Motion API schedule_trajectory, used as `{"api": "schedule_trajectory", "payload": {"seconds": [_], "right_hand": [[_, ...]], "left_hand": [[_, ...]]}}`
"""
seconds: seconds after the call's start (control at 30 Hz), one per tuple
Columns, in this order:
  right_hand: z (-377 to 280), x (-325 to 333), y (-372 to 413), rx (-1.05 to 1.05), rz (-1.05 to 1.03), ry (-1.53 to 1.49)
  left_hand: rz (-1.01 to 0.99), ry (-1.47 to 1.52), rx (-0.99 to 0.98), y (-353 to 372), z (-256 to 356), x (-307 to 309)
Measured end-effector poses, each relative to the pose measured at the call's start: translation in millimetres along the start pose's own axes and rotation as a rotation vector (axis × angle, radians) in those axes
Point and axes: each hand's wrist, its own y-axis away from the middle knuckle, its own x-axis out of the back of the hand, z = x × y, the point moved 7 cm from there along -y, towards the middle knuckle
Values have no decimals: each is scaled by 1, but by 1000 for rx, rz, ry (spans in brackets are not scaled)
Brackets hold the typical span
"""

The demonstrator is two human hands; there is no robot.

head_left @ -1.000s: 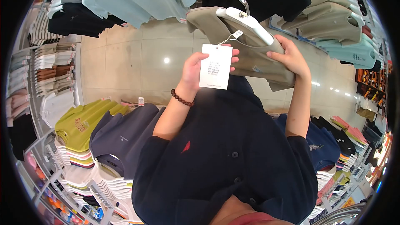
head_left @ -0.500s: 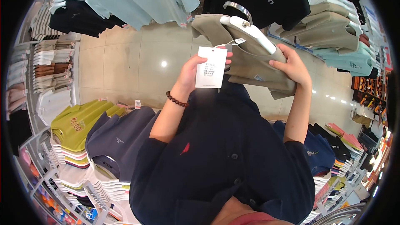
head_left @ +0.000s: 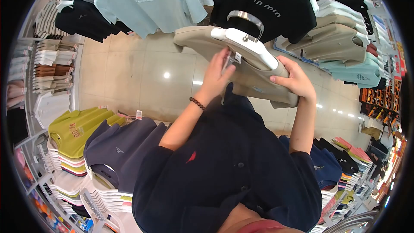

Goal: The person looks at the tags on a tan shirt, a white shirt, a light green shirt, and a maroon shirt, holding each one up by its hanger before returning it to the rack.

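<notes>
A khaki-grey T-shirt [head_left: 258, 77] hangs on a white hanger [head_left: 252, 47] with a broad metal hook [head_left: 248, 16]. At the hanger's right end, my right hand [head_left: 295, 77] is closed around its shoulder and the cloth, thumb on top. My left hand [head_left: 215, 77] is by the neckline, with the white paper tag [head_left: 226, 61] seen nearly edge-on between thumb and fingers. A small white label [head_left: 237, 57] sits beside the fingertips. The tag's printed face is turned out of sight.
Ahead hang a black T-shirt [head_left: 263, 6] and a pale blue T-shirt [head_left: 148, 2]. Khaki shirts [head_left: 327, 39] fill the right rack. Near my body hang a green shirt [head_left: 77, 131] and a dark grey-blue shirt [head_left: 125, 149]. Tiled floor [head_left: 129, 73] lies between racks.
My left hand has moved up and right toward the neckline, turning the tag from face-on to edge-on. The shirt and hanger have shifted slightly left and down, with my right hand still gripping them.
</notes>
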Motion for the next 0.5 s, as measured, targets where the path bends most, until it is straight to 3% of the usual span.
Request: {"api": "schedule_trajectory", "payload": {"seconds": [0.17,0.23,0.27,0.37,0.43,0.5], "right_hand": [[4,3,-4,6,28,-144],[6,3,-4,-3,29,-201],[4,3,-4,17,35,-234],[8,5,-4,25,28,-288],[12,5,-6,3,14,-318],[9,6,-8,-17,-4,-390]], "left_hand": [[-133,17,78,14,-17,-27],[-297,-67,471,20,-47,-26],[-302,-67,471,19,-48,-28],[-140,471,262,11,-33,-30],[-156,576,357,7,-27,-33],[-344,533,494,7,-27,-42]]}}
